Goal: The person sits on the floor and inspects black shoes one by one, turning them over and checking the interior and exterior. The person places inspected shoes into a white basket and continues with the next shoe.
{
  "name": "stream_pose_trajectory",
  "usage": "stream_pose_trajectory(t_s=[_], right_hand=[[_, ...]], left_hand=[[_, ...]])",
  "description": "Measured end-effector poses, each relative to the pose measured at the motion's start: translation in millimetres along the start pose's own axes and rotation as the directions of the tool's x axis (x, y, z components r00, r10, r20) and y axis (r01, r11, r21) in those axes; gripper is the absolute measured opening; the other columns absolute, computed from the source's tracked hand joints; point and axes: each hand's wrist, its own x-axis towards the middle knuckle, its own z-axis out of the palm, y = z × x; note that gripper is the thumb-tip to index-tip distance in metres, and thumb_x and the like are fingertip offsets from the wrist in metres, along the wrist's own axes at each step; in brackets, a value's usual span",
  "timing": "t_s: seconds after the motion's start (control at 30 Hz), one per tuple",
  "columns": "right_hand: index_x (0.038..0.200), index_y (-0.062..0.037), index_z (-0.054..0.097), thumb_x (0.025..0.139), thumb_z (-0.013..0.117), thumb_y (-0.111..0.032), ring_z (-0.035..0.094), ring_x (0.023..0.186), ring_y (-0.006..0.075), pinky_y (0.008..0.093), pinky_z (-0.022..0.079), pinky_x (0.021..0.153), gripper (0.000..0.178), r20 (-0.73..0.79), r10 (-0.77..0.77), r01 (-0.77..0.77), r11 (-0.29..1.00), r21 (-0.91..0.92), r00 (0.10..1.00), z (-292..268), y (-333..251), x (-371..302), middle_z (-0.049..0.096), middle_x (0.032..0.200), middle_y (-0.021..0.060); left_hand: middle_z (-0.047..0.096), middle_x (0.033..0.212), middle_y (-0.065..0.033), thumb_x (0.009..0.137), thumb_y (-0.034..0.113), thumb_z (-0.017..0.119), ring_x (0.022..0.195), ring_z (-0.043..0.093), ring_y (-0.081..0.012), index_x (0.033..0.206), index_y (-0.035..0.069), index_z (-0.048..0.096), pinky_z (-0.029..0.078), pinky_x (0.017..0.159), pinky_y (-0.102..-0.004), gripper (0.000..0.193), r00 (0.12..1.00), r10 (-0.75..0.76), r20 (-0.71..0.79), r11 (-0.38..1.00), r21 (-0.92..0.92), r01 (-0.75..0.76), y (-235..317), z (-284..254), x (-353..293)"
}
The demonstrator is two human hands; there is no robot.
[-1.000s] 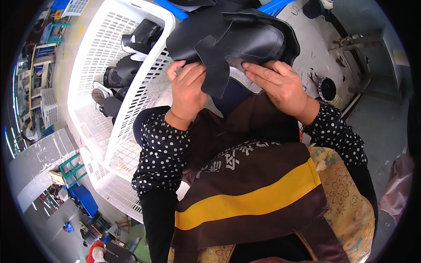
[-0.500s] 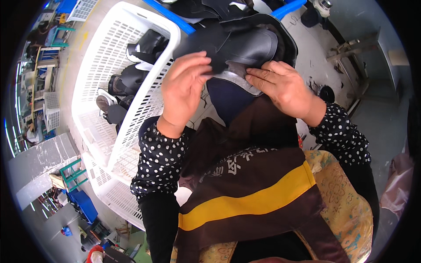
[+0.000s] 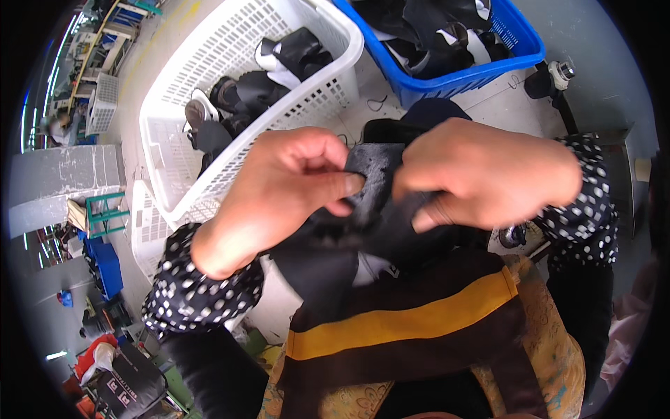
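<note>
Between my hands, above my lap, is a black leather shoe upper (image 3: 373,171) with a greyish, scuffed-looking patch facing up. My left hand (image 3: 279,188) is closed on its left side, thumb and fingers pinching the edge. From the other side my right hand (image 3: 481,174) grips it, fingers curled and slightly smeared by motion. Black material hangs below the hands over my brown apron (image 3: 405,349) with its yellow band. The lower part of the upper is blurred and partly covered by the hands.
A white plastic basket (image 3: 349,80) holding several black shoe parts (image 3: 255,94) stands at the left. Beyond my hands is a blue basket (image 3: 447,85) of black leather pieces (image 3: 419,28). A grey wall (image 3: 593,70) rises at the right; a green stool frame (image 3: 105,213) stands farther left.
The black shoe upper has come closer and turned, its greyish patch now between my hands. My left hand has gone from loosely raised fingers to a pinch. The blue basket shows more fully.
</note>
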Motion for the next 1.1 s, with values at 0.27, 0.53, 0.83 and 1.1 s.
stream_pose_trajectory(t_s=[0.27, 0.53, 0.83, 1.1], right_hand=[[0.114, -0.0005, 0.064, 0.089, 0.080, -0.011, 0.068, 0.101, 0.0316, 0.0381, 0.053, 0.088, 0.032, -0.559, 0.201, -0.221, 0.975, 0.032, 0.804, 70.5, 55.0, -1.1, 0.069, 0.104, 0.0140], [0.117, 0.0012, 0.069, 0.095, 0.078, -0.010, 0.067, 0.099, 0.0160, 0.0305, 0.054, 0.090, 0.026, -0.595, 0.330, -0.138, 0.929, 0.344, 0.733, 78.7, 62.2, -1.7, 0.073, 0.109, 0.0085], [0.121, 0.0032, 0.071, 0.091, 0.081, -0.007, 0.071, 0.097, 0.0144, 0.0284, 0.057, 0.088, 0.033, -0.551, 0.353, -0.166, 0.918, 0.361, 0.756, 72.5, 62.5, 6.6, 0.075, 0.108, 0.0105], [0.120, 0.0027, 0.073, 0.090, 0.082, -0.006, 0.072, 0.096, 0.0146, 0.0285, 0.058, 0.088, 0.033, -0.541, 0.340, -0.165, 0.923, 0.347, 0.769, 72.4, 63.2, 8.2, 0.076, 0.107, 0.0108]], left_hand=[[0.072, 0.086, -0.0024, 0.094, 0.000, 0.072, 0.074, 0.064, -0.0074, 0.099, -0.003, 0.073, 0.051, 0.069, -0.0212, 0.006, 0.995, -0.068, -0.073, 0.987, -0.153, 0.057, -62.7, -1.0, 45.5], [0.071, 0.090, -0.0011, 0.099, 0.004, 0.070, 0.074, 0.062, -0.0064, 0.106, 0.000, 0.071, 0.050, 0.067, -0.0205, 0.008, 0.995, -0.054, -0.089, 0.984, -0.174, 0.038, -62.9, -7.0, 44.4], [0.069, 0.089, 0.0004, 0.101, 0.000, 0.064, 0.075, 0.060, -0.0042, 0.107, 0.000, 0.069, 0.048, 0.067, -0.0190, 0.007, 0.998, -0.036, -0.045, 0.968, -0.249, 0.024, -74.2, -13.0, 42.1], [0.070, 0.092, -0.0011, 0.101, 0.000, 0.065, 0.076, 0.061, -0.0061, 0.107, 0.000, 0.068, 0.049, 0.068, -0.0204, 0.007, 1.000, -0.014, -0.014, 0.978, -0.207, 0.010, -73.5, -13.7, 40.2]])
